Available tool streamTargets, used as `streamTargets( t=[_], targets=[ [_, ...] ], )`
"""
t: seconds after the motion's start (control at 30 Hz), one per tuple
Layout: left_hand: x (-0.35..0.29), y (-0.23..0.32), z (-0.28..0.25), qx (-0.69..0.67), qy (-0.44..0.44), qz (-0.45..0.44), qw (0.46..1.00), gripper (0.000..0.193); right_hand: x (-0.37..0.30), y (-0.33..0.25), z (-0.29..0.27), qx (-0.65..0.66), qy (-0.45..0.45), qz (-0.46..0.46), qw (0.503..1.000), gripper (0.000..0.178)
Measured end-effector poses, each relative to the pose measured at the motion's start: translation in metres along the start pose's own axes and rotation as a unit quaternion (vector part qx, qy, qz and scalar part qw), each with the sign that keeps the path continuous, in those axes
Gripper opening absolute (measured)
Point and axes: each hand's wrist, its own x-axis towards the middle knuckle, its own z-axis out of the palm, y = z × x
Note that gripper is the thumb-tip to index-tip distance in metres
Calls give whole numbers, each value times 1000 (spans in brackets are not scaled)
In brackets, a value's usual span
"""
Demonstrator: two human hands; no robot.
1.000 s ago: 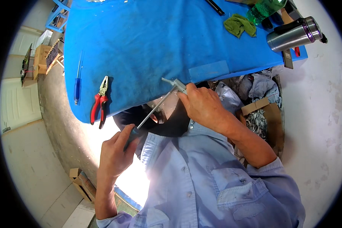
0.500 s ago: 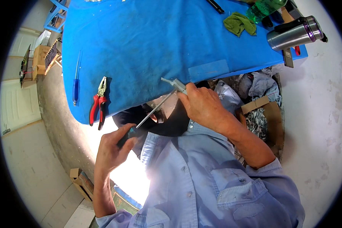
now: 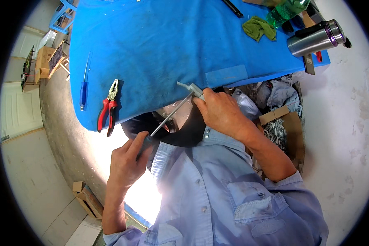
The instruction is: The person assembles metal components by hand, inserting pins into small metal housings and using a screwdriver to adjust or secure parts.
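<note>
My left hand [image 3: 126, 163] is closed around the dark handle of a screwdriver, with the index finger and thumb near the handle's front end. Its long metal shaft [image 3: 171, 114] slants up and to the right, and the tip meets a small grey part [image 3: 196, 89] with a thin projecting end. That part is gripped by my right hand [image 3: 224, 111], whose fingers hide much of it. Both hands are in front of the table's near edge, above my lap. Red-handled pliers [image 3: 107, 110] and a blue-handled screwdriver [image 3: 83, 94] lie on the blue table cover [image 3: 151, 53] to the left.
At the far right stand a steel flask [image 3: 313, 39] lying tilted, a green bottle [image 3: 287, 11] and a green cloth [image 3: 259, 28]. Below the table's right edge is a cardboard box [image 3: 294, 133] of shredded scraps. A white wall [image 3: 344, 123] runs along the right.
My left hand has shifted slightly right, and its fingers have rolled over the screwdriver handle. The right hand still holds the grey part against the tip, with little movement.
</note>
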Motion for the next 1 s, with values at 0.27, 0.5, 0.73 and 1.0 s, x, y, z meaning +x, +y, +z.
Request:
streamTargets(
  t=[0.27,0.5,0.73,1.0],
  targets=[
    [10,-2,-16,-203,-124,-174,956,38,2,3,-2,27,-21,-2,999,35],
    [6,-10,-2,-112,-51,-62,990,38,1,1,-3,19,-25,-1,1000,35],
    [0,-3,0,105,-18,33,994,45,0,4,3,14,7,-14,1000,33],
    [2,-3,3,-182,-58,-104,976,34,2,7,3,15,10,-18,1000,31]
  ],
)
